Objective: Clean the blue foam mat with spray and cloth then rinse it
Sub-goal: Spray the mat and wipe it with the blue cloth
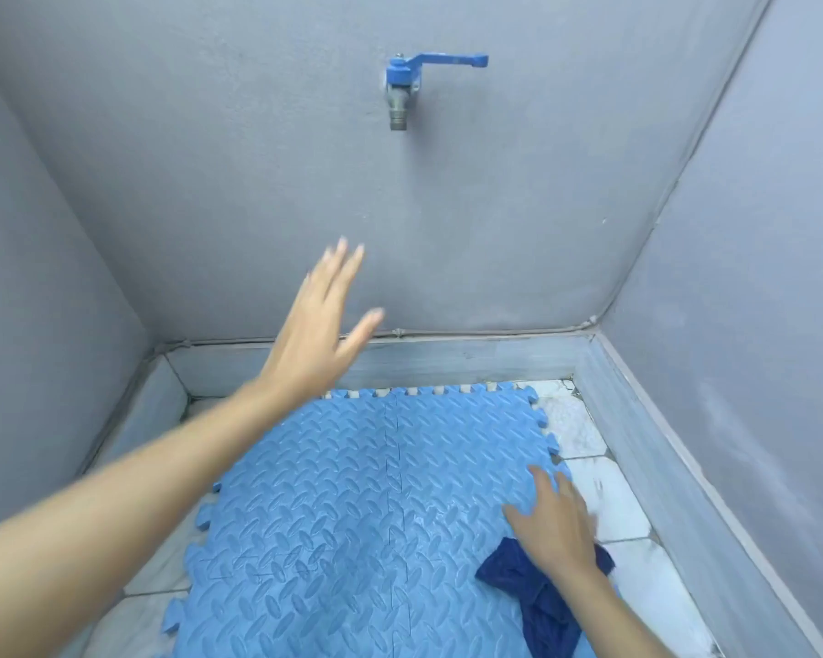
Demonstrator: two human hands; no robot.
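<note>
1. The mat (352,505) lies flat on the tiled floor (609,496), below the tap (402,85) on the grey wall (210,159).
2. The left hand (317,334) is raised between mat and tap – fingers spread, holding nothing.
3. The right hand (554,524) presses flat on the mat's right edge, fingers open.
4. The dark cloth (528,591) lies on the mat – partly under the right wrist, not gripped.

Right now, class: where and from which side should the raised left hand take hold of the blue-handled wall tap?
Grip the blue lever handle near its free right end, from below: it juts sideways from the valve, giving leverage. The left hand is open beneath it.
</note>
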